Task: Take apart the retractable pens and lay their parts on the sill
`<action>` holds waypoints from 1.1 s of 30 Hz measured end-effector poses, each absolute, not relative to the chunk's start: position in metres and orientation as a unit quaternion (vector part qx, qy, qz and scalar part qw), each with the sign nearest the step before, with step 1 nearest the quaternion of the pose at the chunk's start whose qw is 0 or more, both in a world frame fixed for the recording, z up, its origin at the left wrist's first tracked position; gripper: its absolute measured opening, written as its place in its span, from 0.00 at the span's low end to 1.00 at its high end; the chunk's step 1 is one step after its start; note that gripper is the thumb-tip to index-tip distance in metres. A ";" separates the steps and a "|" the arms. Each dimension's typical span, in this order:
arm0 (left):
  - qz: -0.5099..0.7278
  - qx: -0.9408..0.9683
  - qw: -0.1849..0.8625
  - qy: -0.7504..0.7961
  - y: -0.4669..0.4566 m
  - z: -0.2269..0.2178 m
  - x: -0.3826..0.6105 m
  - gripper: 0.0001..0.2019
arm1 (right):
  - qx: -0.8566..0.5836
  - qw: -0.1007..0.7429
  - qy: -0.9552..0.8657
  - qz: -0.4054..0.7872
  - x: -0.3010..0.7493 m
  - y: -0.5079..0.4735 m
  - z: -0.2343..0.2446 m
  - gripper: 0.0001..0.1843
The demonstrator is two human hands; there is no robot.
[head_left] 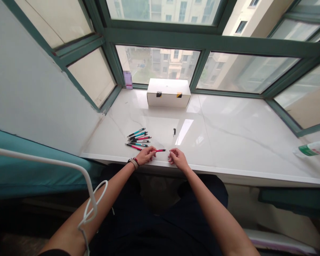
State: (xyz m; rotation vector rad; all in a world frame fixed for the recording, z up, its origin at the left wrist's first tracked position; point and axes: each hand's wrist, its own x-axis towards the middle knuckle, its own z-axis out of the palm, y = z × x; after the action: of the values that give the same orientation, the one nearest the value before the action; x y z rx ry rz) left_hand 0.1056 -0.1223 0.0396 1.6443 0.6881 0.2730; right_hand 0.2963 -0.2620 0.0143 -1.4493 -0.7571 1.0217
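Note:
My left hand is closed around a red pen barrel, whose dark end points right toward my other hand. Just across a small gap, my right hand pinches with thumb and forefinger; a tiny pale piece seems to be at the fingertips, too small to name. Several pens with turquoise, red and black barrels lie in a loose group beyond my left hand. Farther out, small black pen parts rest on the white marble sill.
A white box with two black-and-yellow tabs stands against the window. A purple packet leans in the left corner. At the far right a green-and-white bottle lies on the sill. A white tube with a looped cable crosses the left foreground.

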 end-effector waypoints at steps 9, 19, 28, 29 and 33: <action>0.188 0.514 0.725 0.419 -0.118 0.055 0.131 0.13 | -0.606 0.646 -0.243 0.395 0.299 -0.265 0.015 0.20; 0.228 0.141 0.887 0.375 -0.132 0.035 0.156 0.13 | -0.610 0.640 -0.248 0.397 0.297 -0.265 0.017 0.22; 0.168 0.286 0.828 0.453 -0.128 0.038 0.150 0.19 | -0.763 0.431 -0.432 0.213 0.295 -0.261 0.021 0.13; 0.164 0.301 0.822 0.455 -0.128 0.037 0.149 0.20 | -0.771 0.406 -0.455 0.184 0.296 -0.261 0.021 0.13; 0.156 0.317 0.813 0.464 -0.130 0.033 0.146 0.21 | -0.780 0.345 -0.502 0.141 0.300 -0.258 0.023 0.14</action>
State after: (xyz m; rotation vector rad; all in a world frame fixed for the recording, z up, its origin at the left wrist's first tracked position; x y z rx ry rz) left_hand 0.1464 -0.1298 0.0332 0.6768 0.9897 0.3333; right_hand 0.2998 -0.2583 0.0228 -2.0261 -1.3046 0.3656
